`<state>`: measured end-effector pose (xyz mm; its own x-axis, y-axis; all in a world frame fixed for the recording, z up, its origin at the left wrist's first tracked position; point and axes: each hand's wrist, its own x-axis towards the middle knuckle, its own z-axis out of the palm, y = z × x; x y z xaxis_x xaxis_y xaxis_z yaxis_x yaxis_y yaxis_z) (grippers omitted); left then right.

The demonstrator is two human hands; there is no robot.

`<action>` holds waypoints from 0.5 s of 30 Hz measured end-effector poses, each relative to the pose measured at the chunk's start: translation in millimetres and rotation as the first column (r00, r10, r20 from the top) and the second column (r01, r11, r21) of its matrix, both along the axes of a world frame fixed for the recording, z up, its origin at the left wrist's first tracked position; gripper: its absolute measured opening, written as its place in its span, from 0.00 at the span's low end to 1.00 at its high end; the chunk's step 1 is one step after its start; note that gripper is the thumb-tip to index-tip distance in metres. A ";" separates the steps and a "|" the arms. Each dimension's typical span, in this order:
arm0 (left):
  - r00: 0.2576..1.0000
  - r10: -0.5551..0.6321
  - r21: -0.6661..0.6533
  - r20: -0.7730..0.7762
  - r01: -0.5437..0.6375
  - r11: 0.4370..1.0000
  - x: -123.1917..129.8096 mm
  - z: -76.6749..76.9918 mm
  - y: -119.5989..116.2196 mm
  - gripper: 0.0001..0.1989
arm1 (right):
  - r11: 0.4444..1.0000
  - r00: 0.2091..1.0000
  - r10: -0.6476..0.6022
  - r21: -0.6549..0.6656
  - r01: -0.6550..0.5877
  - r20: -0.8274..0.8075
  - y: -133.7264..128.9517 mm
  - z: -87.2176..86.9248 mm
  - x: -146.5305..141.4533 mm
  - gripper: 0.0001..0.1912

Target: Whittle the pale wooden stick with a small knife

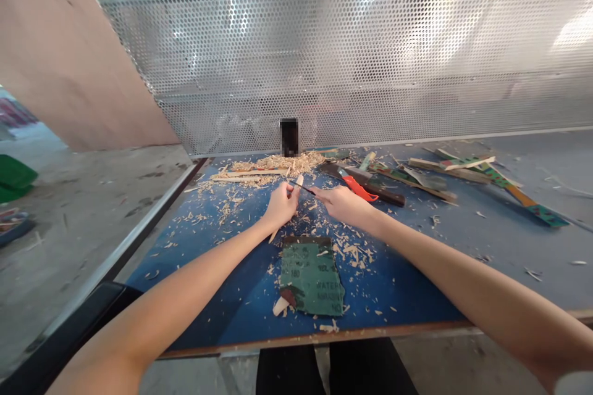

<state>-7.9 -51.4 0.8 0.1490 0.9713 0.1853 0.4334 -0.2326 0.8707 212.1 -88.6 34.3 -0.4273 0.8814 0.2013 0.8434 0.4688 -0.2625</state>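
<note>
My left hand [281,204] is closed around a thin pale wooden stick [300,181]; one end shows above the fingers and the other below the palm. In my right hand [341,202] is a small dark-bladed knife [303,187], its blade pointing left and touching or nearly touching the stick. Closer to me lies a torn green sheet of sandpaper [312,278], with a small pale wood piece [280,306] at its lower left corner. Curled wood shavings [278,165] are heaped beyond my hands.
Right of my hands lie a red-orange handled tool [359,187], a dark wooden handle [391,196] and several wood strips [523,194]. A perforated metal panel [324,62] stands along the back of the blue table [222,315]. A dark pixelated object [290,137] stands against it.
</note>
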 end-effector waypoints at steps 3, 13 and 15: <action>0.999 -0.015 0.045 -0.045 0.017 0.999 -1.7 -4.5 4.3 0.18 | 1.000 0.999 -0.004 0.021 0.003 0.047 4.2 0.0 -10.1 0.31; 0.999 0.045 -0.029 0.010 -0.045 0.999 2.8 -5.7 5.4 0.16 | 0.999 0.999 0.032 0.023 -0.032 -0.001 2.2 -2.6 6.1 0.28; 0.999 0.042 -0.026 0.017 -0.041 0.999 3.1 -5.7 5.2 0.17 | 0.999 1.000 0.030 0.043 -0.030 0.008 1.9 -3.8 5.1 0.28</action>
<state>-4.8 -46.1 -4.9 0.1054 0.9811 0.1624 0.4266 -0.1921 0.8838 217.2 -86.7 30.5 -0.4550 0.8586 0.2360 0.8305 0.5049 -0.2354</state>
